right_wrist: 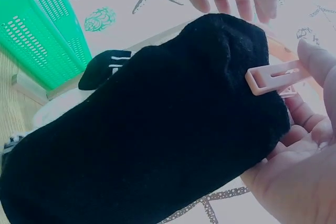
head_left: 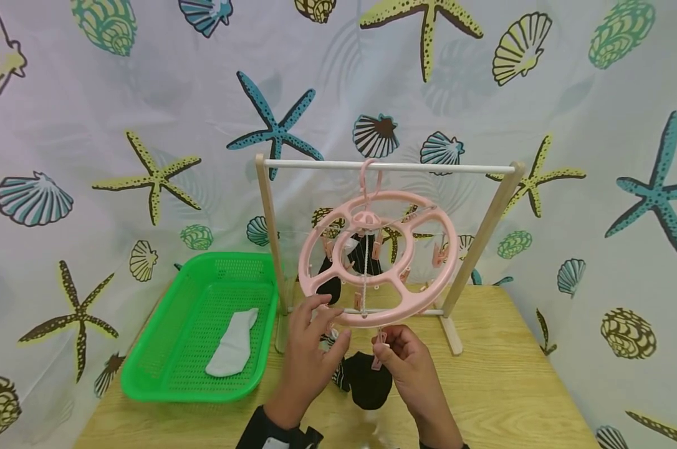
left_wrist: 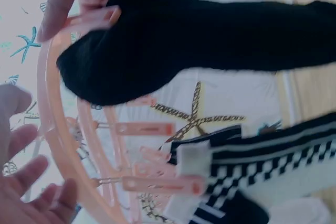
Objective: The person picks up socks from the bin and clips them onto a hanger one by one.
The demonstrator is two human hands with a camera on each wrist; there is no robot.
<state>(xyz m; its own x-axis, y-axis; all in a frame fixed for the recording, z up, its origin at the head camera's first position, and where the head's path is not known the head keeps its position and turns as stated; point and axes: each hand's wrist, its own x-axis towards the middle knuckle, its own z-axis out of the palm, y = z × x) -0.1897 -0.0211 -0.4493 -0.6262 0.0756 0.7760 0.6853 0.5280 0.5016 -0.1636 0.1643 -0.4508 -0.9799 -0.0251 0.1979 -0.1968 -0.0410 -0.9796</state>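
Note:
A pink round clip hanger (head_left: 452, 246) hangs by its hook from a white rod. At its near rim, my right hand (head_left: 416, 368) pinches a pink clothespin (right_wrist: 278, 76) between thumb and fingers. That clip bites the edge of a black sock (right_wrist: 142, 119), which hangs down over the table. My left hand (head_left: 310, 352) is spread beside the left front of the rim, its fingertips overlapping the ring in the head view and nothing in its grasp. A black-and-white checkered sock (left_wrist: 273, 161) hangs from a neighbouring clip (left_wrist: 163, 184).
The wooden rack (head_left: 268, 224) stands on a wood-grain table (head_left: 495, 380). To the left is a green basket (head_left: 148, 380) with a white sock (head_left: 232, 346) inside. Behind the ring hang more dark socks (head_left: 366, 259). A patterned cloth (head_left: 204, 112) surrounds the table.

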